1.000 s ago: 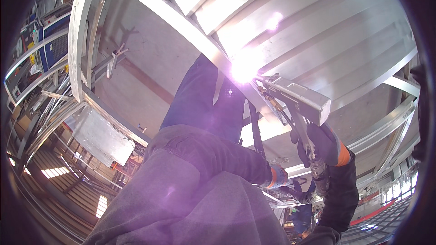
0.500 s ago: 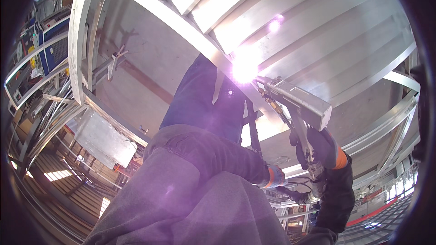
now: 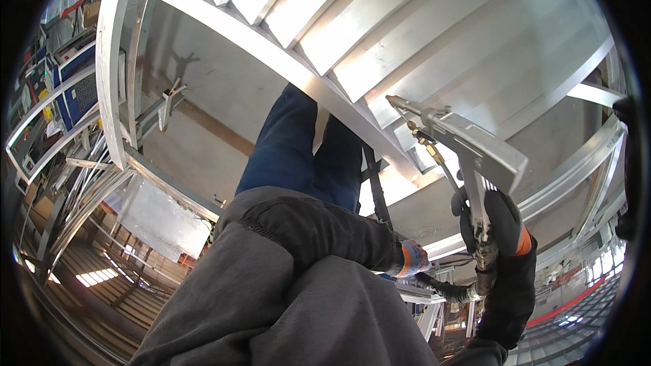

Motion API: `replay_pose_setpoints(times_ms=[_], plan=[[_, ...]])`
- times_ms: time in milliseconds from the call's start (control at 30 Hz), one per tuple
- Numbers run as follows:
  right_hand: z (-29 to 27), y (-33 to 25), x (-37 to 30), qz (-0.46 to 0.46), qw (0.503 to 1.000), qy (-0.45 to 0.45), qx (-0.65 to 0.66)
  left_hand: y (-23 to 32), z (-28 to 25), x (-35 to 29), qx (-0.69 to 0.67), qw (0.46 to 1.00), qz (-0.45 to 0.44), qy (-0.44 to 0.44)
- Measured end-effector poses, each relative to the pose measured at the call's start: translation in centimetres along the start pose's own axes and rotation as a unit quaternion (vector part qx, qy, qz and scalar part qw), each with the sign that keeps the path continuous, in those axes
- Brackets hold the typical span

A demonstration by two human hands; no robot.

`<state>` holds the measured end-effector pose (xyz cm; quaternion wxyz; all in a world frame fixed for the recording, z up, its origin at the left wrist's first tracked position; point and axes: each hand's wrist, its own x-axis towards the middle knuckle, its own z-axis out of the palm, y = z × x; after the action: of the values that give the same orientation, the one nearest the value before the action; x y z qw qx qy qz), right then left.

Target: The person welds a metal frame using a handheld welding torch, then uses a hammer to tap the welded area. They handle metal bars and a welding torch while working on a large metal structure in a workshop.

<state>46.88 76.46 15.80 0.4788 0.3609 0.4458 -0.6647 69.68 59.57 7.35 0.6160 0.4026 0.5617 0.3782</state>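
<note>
My right hand (image 3: 503,222), in a dark glove with an orange cuff, is closed round the handle of a silver hand-held welding gun (image 3: 485,152). A brass-fitted wire feed (image 3: 428,148) runs along the gun's side. The gun's nozzle points left, close to the metal slats (image 3: 380,61) beside the frame bar (image 3: 298,78), and no flash shows at its tip. A dark, wrapped cable (image 3: 444,290) hangs from the bottom of the handle. Near that cable my left hand (image 3: 413,259) reaches across my body in a grey and orange glove, its fingers mostly hidden.
The slatted panel fills the upper right. A metal upright (image 3: 112,68) and a lower rail (image 3: 169,179) form the frame's left part. At the far left are a blue crate (image 3: 76,95) and bundled metal strips (image 3: 81,196). Curved metal rails (image 3: 569,183) lie to the right.
The bright purple-white flash at the nozzle is gone. The gun and my right hand have shifted slightly right, with the nozzle now over the slats. My left hand has hardly moved.
</note>
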Motion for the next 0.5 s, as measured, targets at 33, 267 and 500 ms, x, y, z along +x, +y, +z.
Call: replay_pose_setpoints(times_ms=[33,267,500], plan=[[-0.3,-0.1,0.1,0.019,1.000,-0.010,0.002,0.0,0.0,0.1,-0.028,0.999,-0.021,-0.025],[-0.2,-2.0,1.6,0.063,0.996,-0.051,-0.048,1.4,-0.2,1.0,-0.008,1.000,0.000,-0.004],[-0.4,-3.2,3.4,0.089,0.991,-0.090,-0.051,0.3,3.5,4.1,-0.079,0.996,-0.036,0.005]])
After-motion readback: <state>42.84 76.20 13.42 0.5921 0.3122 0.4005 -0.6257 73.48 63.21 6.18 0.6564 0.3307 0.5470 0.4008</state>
